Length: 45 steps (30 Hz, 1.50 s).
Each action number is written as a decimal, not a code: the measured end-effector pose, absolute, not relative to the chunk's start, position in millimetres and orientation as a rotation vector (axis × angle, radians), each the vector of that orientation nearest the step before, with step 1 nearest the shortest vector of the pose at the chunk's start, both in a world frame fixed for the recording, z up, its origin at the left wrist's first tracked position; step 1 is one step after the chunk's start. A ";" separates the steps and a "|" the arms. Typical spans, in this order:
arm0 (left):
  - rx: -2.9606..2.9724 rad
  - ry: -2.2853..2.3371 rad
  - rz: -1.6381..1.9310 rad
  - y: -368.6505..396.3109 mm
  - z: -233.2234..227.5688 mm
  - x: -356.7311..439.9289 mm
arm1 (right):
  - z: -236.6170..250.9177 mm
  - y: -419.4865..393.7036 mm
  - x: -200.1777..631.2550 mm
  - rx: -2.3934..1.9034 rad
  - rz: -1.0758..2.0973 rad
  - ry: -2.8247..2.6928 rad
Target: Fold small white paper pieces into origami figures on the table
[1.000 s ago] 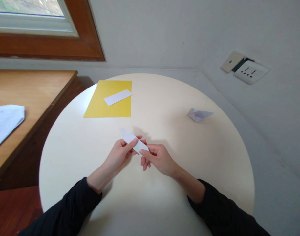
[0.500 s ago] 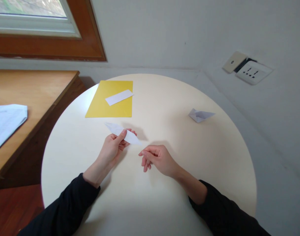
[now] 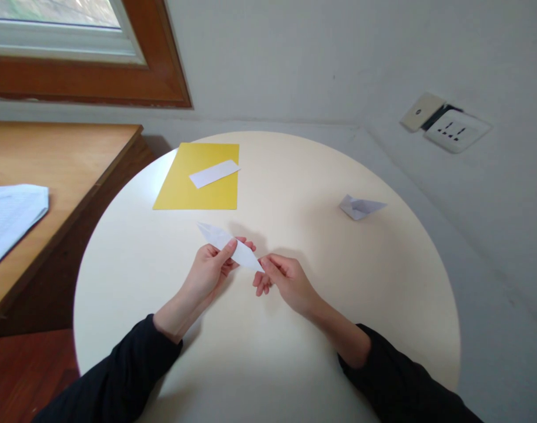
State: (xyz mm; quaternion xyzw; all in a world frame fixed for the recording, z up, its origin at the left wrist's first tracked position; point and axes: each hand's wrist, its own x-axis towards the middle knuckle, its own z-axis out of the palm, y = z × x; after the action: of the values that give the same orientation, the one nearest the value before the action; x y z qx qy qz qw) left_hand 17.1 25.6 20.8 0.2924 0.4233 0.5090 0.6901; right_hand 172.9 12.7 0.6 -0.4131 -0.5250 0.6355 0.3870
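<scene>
My left hand [image 3: 209, 271] pinches a folded white paper [image 3: 228, 245], long and pointed at both ends, thumb on top and fingers beneath, held just above the middle of the round table [image 3: 295, 352]. My right hand [image 3: 282, 280], palm turned inward with fingers curled, meets the paper's near tip with thumb and forefinger. Both forearms, in black sleeves, angle in from the table's near edge.
</scene>
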 end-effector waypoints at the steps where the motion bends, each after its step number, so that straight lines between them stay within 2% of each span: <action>1: 0.664 0.944 1.127 24.7 20.3 17.8 | 1.9 12.2 172.6 -1.055 1.612 -1.363; 16: 0.939 0.837 0.861 16.0 17.7 22.5 | 1.9 11.5 170.5 -1.013 1.604 -1.377; 22: 0.818 0.911 0.951 17.3 18.9 23.0 | 1.7 8.6 170.6 -1.048 1.539 -1.426; 35: 0.801 0.761 0.892 16.9 22.0 22.6 | 2.1 8.7 170.4 -1.033 1.678 -1.357; 45: 0.773 0.901 1.005 21.8 23.7 15.1 | 7.5 7.4 170.7 -1.023 1.663 -1.395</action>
State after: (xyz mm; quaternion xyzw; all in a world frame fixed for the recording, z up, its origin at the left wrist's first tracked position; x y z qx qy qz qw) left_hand 15.1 21.8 23.7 0.3486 0.4066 0.4535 0.7124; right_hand 170.7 7.4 7.5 -0.3972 -0.5418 0.6458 0.3627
